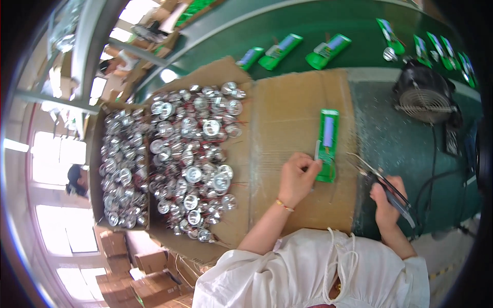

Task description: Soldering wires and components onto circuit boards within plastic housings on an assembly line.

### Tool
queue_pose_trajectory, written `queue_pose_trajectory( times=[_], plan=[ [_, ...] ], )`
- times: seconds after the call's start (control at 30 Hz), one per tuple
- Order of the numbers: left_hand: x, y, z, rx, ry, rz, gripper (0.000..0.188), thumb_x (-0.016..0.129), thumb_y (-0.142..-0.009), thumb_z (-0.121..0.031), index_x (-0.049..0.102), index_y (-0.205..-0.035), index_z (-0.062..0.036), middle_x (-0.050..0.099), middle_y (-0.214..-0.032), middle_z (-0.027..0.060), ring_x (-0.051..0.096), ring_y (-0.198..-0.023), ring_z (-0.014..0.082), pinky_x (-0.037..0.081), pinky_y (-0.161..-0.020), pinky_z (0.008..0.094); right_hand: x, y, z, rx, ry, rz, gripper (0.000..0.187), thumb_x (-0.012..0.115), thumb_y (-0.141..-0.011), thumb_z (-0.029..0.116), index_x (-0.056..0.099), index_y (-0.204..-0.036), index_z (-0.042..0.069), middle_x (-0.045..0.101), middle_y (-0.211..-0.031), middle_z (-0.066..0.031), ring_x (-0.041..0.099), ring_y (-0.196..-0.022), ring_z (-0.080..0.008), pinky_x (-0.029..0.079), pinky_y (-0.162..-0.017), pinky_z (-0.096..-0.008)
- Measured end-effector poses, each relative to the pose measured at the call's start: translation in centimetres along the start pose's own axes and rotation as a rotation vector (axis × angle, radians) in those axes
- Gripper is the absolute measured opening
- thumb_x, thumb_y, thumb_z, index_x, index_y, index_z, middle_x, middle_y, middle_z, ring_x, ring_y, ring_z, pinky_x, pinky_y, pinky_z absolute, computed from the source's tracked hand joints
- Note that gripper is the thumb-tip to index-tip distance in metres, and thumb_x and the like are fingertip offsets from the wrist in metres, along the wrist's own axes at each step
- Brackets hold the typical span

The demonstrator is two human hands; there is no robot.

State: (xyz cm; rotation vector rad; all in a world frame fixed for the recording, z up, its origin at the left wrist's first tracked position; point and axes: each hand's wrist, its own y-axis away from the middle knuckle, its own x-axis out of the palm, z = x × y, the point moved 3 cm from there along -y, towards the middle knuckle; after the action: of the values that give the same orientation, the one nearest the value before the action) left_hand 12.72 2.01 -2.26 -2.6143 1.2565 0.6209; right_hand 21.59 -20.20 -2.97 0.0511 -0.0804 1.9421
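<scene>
A long green plastic housing (330, 169) lies lengthwise on the cardboard sheet in front of me. It holds a pale purple cylindrical cell (327, 132), with small wires near its lower half. My left hand (299, 179) is closed in a pinch at the housing's left edge, beside a thin white strip (317, 149); what the fingertips hold is hidden. To the right, apart from the housing, my right hand (387, 203) grips what looks like a soldering iron (394, 197), dark-handled with thin metal at the front, pointing up and left toward the housing.
Cardboard boxes (148, 179) full of shiny lamp reflectors with red wires stand at the left. Several similar green housings (328, 51) lie on the green belt (215, 56) at the back. A black blower (426, 97) sits at the right, near a black cable (434, 177).
</scene>
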Motion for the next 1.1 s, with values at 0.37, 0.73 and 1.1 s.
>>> queue_pose_trajectory(
  times=[0.37,0.73,1.1],
  plan=[
    [0.2,-0.1,0.5,-0.039,-0.061,-0.013,0.023,0.065,-0.075,-0.018,0.058,-0.063,0.0004,0.055,-0.070,0.0087,0.053,-0.060,0.0199,0.041,-0.055,0.0298,-1.1,-1.1,-0.3,-0.088,0.101,-0.086,0.016,0.058,-0.084,0.014,0.048,-0.086,0.002,0.049,-0.069,-0.0030,0.047,-0.060,-0.0076,0.039,-0.056,-0.0206],
    [0.2,-0.5,0.2,-0.027,-0.097,-0.008,0.024,0.065,-0.077,-0.015,0.054,-0.064,0.0023,0.052,-0.071,0.0063,0.049,-0.063,0.0125,0.040,-0.057,0.0256,-1.3,-1.3,-0.4,-0.060,0.026,-0.113,0.016,0.055,-0.086,0.016,0.049,-0.089,0.002,0.050,-0.069,-0.0020,0.047,-0.060,-0.0065,0.038,-0.054,-0.0184],
    [0.5,0.0,0.6,-0.018,-0.120,-0.041,0.024,0.064,-0.076,-0.022,0.058,-0.065,-0.0020,0.054,-0.069,0.0073,0.054,-0.058,0.0201,0.041,-0.054,0.0300,-1.6,-0.9,-0.6,-0.007,-0.014,-0.109,0.020,0.057,-0.085,0.018,0.048,-0.091,0.002,0.050,-0.069,-0.0017,0.047,-0.058,-0.0060,0.038,-0.053,-0.0185]
  ],
)
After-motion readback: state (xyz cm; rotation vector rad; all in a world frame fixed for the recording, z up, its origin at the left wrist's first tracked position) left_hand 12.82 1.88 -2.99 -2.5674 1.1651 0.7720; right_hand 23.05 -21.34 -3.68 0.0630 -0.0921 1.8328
